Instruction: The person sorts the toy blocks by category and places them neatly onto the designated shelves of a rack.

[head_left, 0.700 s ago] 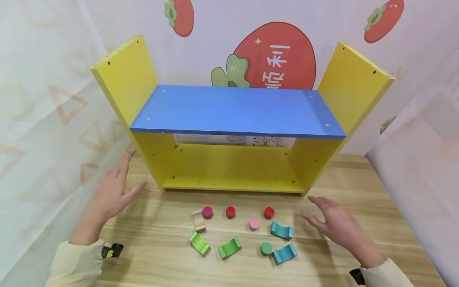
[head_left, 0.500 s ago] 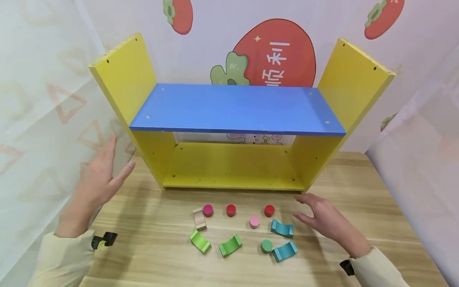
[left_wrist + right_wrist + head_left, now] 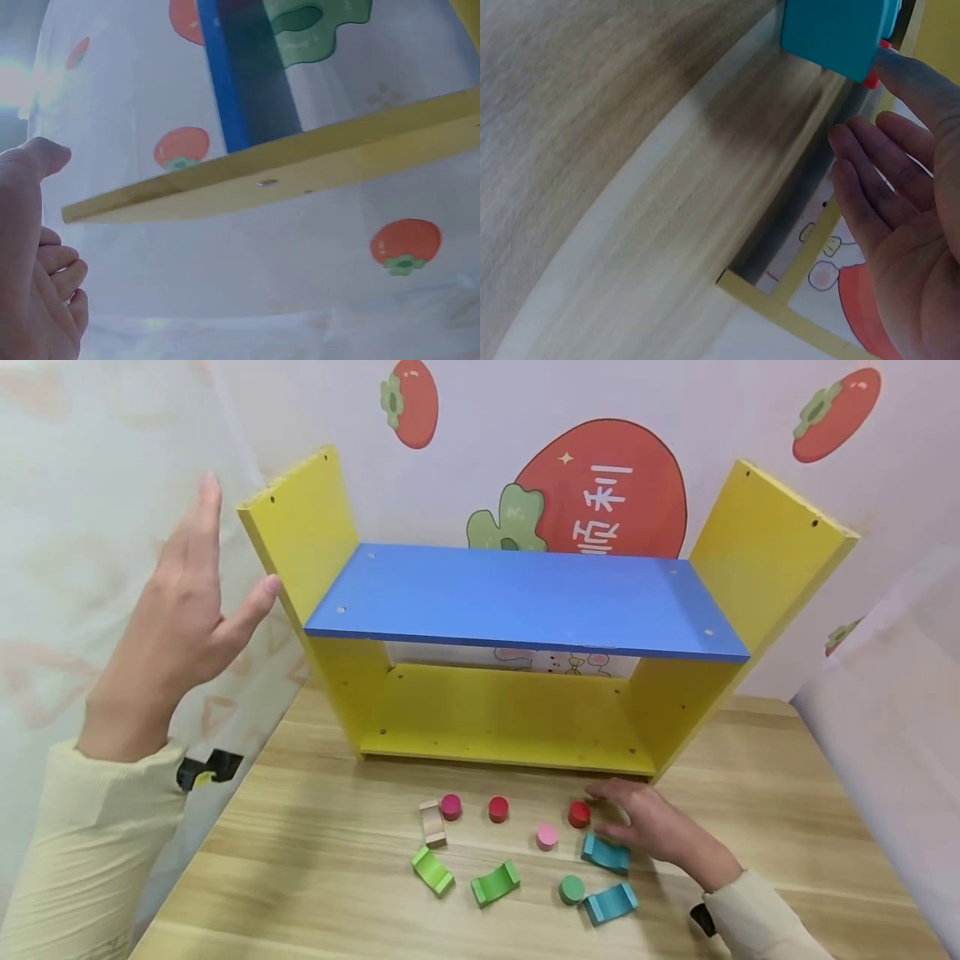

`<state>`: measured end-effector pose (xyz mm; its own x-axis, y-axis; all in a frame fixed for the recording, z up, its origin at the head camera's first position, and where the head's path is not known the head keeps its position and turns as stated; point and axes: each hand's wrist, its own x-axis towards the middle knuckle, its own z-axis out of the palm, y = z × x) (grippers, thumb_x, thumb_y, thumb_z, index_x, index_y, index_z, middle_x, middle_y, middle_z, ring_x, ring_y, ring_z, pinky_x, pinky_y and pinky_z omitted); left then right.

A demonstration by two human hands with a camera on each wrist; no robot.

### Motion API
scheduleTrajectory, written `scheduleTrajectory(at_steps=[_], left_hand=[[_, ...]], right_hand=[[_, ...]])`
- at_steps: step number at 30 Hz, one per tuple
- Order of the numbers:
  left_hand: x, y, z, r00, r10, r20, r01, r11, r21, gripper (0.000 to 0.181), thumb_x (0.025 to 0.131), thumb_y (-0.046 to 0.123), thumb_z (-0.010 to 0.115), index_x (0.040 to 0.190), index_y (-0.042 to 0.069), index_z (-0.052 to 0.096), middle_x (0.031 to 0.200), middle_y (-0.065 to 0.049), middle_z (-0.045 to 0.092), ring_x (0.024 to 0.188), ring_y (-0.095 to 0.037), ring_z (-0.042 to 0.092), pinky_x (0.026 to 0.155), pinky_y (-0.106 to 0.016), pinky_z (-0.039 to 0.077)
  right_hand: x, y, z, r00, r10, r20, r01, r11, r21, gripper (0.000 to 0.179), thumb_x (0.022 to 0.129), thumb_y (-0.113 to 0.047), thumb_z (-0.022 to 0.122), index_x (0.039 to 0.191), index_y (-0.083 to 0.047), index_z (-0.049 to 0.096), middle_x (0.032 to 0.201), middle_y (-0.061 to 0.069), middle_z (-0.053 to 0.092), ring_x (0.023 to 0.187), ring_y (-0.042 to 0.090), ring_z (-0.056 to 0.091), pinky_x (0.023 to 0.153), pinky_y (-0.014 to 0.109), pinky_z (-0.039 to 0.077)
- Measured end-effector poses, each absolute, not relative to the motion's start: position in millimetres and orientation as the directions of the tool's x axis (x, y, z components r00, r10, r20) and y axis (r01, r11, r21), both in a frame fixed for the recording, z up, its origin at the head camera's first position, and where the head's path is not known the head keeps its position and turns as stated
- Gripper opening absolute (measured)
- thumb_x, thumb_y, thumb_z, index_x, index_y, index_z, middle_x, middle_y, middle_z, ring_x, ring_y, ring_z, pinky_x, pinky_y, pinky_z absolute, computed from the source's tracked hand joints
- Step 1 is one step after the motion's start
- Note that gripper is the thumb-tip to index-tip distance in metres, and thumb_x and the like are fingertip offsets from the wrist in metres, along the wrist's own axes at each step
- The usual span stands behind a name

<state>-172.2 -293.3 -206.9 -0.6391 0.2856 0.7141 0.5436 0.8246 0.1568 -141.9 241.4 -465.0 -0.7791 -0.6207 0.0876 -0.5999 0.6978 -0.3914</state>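
My left hand (image 3: pixel 176 606) is raised beside the left yellow side panel (image 3: pixel 300 527) of a small shelf, thumb apart from the fingers, holding nothing. In the left wrist view that hand (image 3: pixel 41 262) is apart from the panel's edge. Low over the table, my right hand (image 3: pixel 648 822) reaches around a red cylinder (image 3: pixel 579 814) and a teal curved block (image 3: pixel 606 853); whether it touches either is unclear. The right wrist view has the fingers of this hand (image 3: pixel 907 195) loosely bent with nothing in the palm, and the thumb close to the teal block (image 3: pixel 832 34).
The shelf has a blue upper board (image 3: pixel 525 597) and a yellow bottom board (image 3: pixel 510 714). In front lie a second red cylinder (image 3: pixel 498 809), a magenta (image 3: pixel 451 807), a pink (image 3: pixel 547 837) and a green cylinder (image 3: pixel 572 889), plus green (image 3: pixel 497 883), teal (image 3: pixel 611 904) and wooden (image 3: pixel 432 823) curved blocks.
My left hand has risen from near the table to beside the upper left panel. My right hand has moved left to the red cylinder and teal block. The head view has shifted slightly.
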Motion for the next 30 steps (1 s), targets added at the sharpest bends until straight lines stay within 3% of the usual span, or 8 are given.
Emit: scheduleTrajectory(at_steps=[6,11,16,24,30], left_hand=[[-190,-274,-180,-0.599,0.37,0.71,0.505,0.863,-0.023,0.086,0.102,0.037,0.054,0.166,-0.006,0.016,0.175,-0.026,0.018,0.164,-0.04,0.019,0.137,-0.047,0.015],[-199,-271,-174,-0.652,0.383,0.654,0.4,0.907,-0.132,0.085,0.102,0.035,0.052,0.166,-0.007,0.015,0.175,-0.025,0.016,0.164,-0.042,0.017,0.137,-0.051,0.013],[-201,-271,-176,-0.689,0.367,0.625,0.345,0.924,-0.162,0.085,0.102,0.031,0.055,0.167,-0.005,0.013,0.177,-0.022,0.014,0.165,-0.041,0.017,0.135,-0.055,0.015],[-203,-271,-179,-0.646,0.414,0.641,0.352,0.907,-0.231,0.082,0.099,0.021,0.056,0.165,-0.009,0.017,0.175,-0.026,0.016,0.163,-0.044,0.02,0.133,-0.059,0.021],[-202,-274,-179,-0.66,0.399,0.636,0.359,0.912,-0.199,0.083,0.098,0.022,0.056,0.165,-0.008,0.016,0.176,-0.024,0.014,0.164,-0.042,0.017,0.134,-0.058,0.018]], right_hand=[[-145,238,-474,-0.768,-0.637,0.065,-0.605,0.689,-0.399,0.045,0.088,-0.012,0.085,0.129,-0.003,0.071,0.123,0.005,0.076,0.113,0.023,0.073,0.097,0.045,0.063],[-149,232,-479,-0.755,-0.653,0.055,-0.615,0.678,-0.403,0.042,0.089,-0.01,0.083,0.129,-0.006,0.072,0.121,0.002,0.076,0.109,0.016,0.071,0.096,0.043,0.063],[-150,227,-479,-0.736,-0.672,0.084,-0.644,0.655,-0.394,0.041,0.087,-0.006,0.084,0.126,-0.003,0.073,0.117,0.004,0.077,0.104,0.017,0.072,0.092,0.042,0.064],[-150,222,-479,-0.738,-0.671,0.07,-0.643,0.668,-0.375,0.04,0.087,-0.008,0.085,0.125,-0.004,0.074,0.115,0.004,0.077,0.101,0.017,0.071,0.089,0.039,0.065],[-151,219,-478,-0.743,-0.667,0.055,-0.633,0.673,-0.382,0.04,0.088,-0.009,0.085,0.126,-0.005,0.074,0.116,0.005,0.076,0.101,0.016,0.07,0.088,0.038,0.064]])
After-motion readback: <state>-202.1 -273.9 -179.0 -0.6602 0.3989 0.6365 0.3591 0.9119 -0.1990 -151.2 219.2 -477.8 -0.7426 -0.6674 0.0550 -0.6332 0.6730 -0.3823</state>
